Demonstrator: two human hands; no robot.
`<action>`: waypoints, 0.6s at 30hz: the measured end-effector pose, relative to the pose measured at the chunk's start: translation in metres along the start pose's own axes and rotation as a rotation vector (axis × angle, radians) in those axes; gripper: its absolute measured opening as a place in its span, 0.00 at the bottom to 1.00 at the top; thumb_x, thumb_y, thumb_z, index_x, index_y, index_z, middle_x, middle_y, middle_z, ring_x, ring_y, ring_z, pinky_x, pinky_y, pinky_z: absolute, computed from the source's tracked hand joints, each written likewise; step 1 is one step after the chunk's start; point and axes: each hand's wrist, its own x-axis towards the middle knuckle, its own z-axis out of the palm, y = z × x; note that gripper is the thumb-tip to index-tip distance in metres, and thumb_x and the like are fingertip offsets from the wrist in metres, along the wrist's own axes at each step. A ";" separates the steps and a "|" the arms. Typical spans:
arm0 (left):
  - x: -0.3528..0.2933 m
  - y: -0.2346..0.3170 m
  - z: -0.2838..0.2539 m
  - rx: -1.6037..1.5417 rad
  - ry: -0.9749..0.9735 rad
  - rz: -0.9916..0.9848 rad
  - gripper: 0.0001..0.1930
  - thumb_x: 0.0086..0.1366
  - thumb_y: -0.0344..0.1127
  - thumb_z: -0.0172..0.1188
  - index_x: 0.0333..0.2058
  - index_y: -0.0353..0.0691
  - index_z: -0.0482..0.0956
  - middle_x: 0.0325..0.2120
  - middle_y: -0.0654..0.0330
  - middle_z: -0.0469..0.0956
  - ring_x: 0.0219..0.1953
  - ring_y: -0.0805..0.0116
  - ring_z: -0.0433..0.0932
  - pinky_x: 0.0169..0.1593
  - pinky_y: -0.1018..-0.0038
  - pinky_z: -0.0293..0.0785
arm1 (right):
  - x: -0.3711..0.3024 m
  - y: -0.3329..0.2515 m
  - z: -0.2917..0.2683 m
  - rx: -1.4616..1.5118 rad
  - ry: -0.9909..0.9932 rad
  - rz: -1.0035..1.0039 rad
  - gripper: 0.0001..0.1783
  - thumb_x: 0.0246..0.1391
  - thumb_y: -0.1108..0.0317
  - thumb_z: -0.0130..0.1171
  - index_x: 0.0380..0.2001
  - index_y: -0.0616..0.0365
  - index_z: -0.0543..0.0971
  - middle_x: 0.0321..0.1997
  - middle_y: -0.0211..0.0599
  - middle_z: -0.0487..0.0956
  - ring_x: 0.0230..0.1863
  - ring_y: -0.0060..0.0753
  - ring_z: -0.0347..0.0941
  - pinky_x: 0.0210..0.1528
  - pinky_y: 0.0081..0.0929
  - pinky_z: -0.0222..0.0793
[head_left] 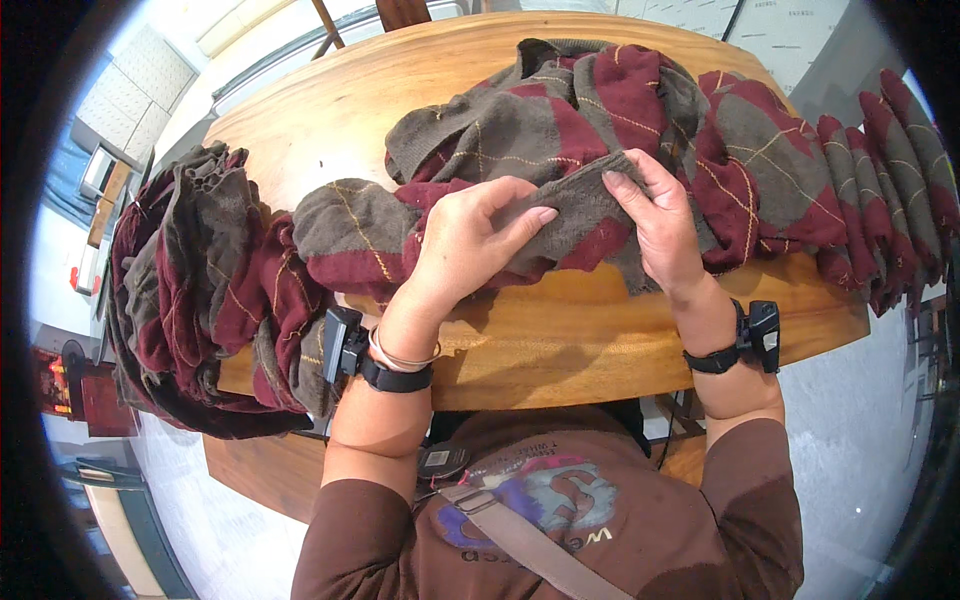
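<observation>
A knit sweater [590,215] in grey-brown and maroon argyle with thin yellow lines is bunched across the table in front of me. My left hand [465,240] pinches its grey knit edge between thumb and fingers. At the other end of that edge, my right hand [660,215] grips the fabric with the thumb on top. The edge is held taut between both hands, slightly raised above the tabletop. A rounded, folded section of the same knit [350,235] lies left of my left hand; I cannot tell whether it belongs to the held piece.
A heap of matching knitwear [200,290] covers the table's left end and hangs over the edge. Several folded matching pieces [880,190] stand in a row at the right end. The wooden table [300,110] has a curved rim. A wooden chair [403,12] stands beyond it.
</observation>
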 end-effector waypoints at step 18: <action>0.000 -0.004 -0.017 -0.243 -0.101 -0.119 0.08 0.63 0.33 0.59 0.32 0.32 0.78 0.23 0.71 0.74 0.29 0.83 0.68 0.34 0.82 0.67 | 0.012 -0.008 -0.024 0.008 0.057 -0.030 0.06 0.58 0.75 0.53 0.37 0.61 0.78 0.35 0.22 0.77 0.38 0.12 0.69 0.43 0.14 0.64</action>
